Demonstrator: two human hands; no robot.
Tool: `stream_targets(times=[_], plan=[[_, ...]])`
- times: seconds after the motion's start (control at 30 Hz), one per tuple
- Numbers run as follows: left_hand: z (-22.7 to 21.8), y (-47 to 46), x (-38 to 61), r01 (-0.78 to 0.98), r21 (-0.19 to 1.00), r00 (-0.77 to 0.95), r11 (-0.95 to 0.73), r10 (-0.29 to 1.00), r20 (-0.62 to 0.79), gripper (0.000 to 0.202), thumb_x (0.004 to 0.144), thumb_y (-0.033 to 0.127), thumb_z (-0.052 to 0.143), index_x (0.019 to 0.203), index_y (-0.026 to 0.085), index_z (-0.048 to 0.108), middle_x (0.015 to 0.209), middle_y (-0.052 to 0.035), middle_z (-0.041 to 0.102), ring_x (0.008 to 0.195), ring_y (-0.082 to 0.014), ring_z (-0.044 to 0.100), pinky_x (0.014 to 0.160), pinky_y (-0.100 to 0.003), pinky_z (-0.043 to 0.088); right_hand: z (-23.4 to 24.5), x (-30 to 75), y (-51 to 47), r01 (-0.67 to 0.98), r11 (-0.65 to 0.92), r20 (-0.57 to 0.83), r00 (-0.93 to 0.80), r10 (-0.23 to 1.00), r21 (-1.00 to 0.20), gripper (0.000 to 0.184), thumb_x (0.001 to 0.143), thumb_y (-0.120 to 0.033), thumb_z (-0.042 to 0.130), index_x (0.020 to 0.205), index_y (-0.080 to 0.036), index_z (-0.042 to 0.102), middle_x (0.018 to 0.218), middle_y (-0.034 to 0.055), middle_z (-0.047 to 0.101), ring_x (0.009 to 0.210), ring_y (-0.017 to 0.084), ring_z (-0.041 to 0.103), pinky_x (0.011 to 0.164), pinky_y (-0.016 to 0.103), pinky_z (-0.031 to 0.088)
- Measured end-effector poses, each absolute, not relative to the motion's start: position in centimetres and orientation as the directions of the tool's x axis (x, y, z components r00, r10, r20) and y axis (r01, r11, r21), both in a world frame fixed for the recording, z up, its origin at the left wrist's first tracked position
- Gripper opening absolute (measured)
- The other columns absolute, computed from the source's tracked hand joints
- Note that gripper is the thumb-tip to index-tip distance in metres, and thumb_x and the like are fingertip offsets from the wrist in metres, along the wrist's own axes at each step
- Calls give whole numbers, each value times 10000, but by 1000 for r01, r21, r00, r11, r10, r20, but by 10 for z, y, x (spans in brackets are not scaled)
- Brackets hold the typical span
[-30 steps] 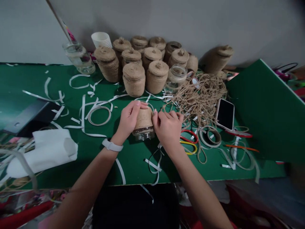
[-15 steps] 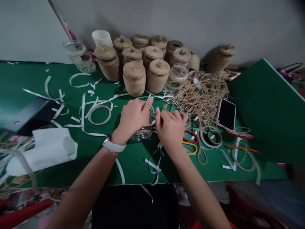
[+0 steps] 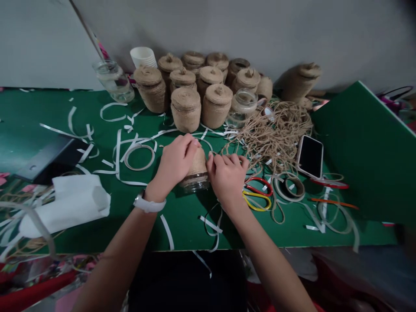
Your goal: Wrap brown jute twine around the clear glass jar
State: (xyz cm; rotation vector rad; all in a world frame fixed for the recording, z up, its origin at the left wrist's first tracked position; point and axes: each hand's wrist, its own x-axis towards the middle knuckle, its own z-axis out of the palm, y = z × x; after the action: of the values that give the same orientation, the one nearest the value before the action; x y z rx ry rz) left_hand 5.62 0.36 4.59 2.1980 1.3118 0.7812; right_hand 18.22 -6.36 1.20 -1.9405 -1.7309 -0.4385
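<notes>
A glass jar [image 3: 197, 168] partly wrapped in jute twine lies on its side in front of me, its bare glass end towards me. My left hand [image 3: 175, 164] is closed around the jar's left and upper side. Beside the jar's right side is my right hand [image 3: 227, 175], with its fingers curled in a pinch on the twine, a bit of which shows at the fingertips. Just right of that hand are scissors [image 3: 258, 195] with red and yellow handles. A tangled heap of jute twine [image 3: 276, 130] lies beyond it.
Several twine-covered jars [image 3: 186, 110] stand along the back, with a bare glass jar [image 3: 242, 106] among them. White paper strips [image 3: 117, 151] litter the green table [image 3: 136, 229]. Tape rolls [image 3: 289, 187], a phone [image 3: 310, 157] and a green board [image 3: 364, 151] are on the right.
My right hand has shifted slightly left and down, and its fingers are drawn in closer to the jar. The left hand has slid a little left, showing more of the wrapped surface.
</notes>
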Motion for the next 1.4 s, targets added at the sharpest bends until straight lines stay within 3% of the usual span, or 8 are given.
stream_targets(times=[0.07,0.17,0.5,0.73,0.83,0.93,1.07,1.4], plan=[[56,1,63,779,414,412,-472,882,230,341,1007,324,377,877,170,652,881,-104,679,867,-273,639,797,-399,460,14,180,-65,989,-68,564,132,815,-133,380,987,-280,462,663,-195,641,650,21,703,723,194,528,865,365,284],[64,-2,74,798,374,441,-473,881,173,454,1018,406,350,763,182,652,802,-102,674,809,-275,635,714,-366,446,19,179,-65,990,-31,542,101,835,-137,356,982,-278,465,691,-197,654,679,31,711,753,203,531,870,369,279],[44,7,56,511,826,202,-238,967,153,662,998,592,270,696,238,741,848,-28,762,867,-222,685,874,-345,479,28,194,-62,975,-83,522,181,834,-206,441,1018,-329,388,684,-196,643,646,32,698,701,188,522,840,365,266],[34,7,47,355,906,188,-230,967,172,617,1020,515,250,710,236,704,921,-30,764,954,-201,684,960,-337,477,16,184,-62,982,-69,509,152,847,-178,393,1003,-304,438,690,-195,650,689,30,729,722,194,539,871,377,268],[44,4,50,514,820,239,-252,960,145,438,1006,420,362,761,222,666,934,-44,749,925,-220,679,894,-355,492,15,176,-63,986,-54,513,127,849,-156,391,995,-289,454,664,-196,639,660,28,716,722,196,539,870,378,271],[57,-1,58,810,519,252,-272,961,110,268,964,352,460,842,193,638,881,-87,725,865,-284,662,800,-413,484,15,169,-64,991,-31,532,97,841,-132,372,986,-273,468,663,-195,635,648,24,703,731,200,542,866,374,277],[65,-5,65,891,311,322,-332,943,83,394,991,400,394,789,191,659,839,-108,719,866,-313,644,727,-401,464,18,166,-65,994,9,544,55,837,-113,345,976,-264,477,682,-192,643,657,21,701,739,206,547,868,378,284],[34,14,51,293,924,224,-246,957,184,266,909,350,535,730,216,680,893,-23,761,940,-207,687,906,-328,500,30,186,-60,974,-71,491,170,854,-214,430,1011,-302,392,693,-196,661,691,52,725,715,202,535,860,395,283]])
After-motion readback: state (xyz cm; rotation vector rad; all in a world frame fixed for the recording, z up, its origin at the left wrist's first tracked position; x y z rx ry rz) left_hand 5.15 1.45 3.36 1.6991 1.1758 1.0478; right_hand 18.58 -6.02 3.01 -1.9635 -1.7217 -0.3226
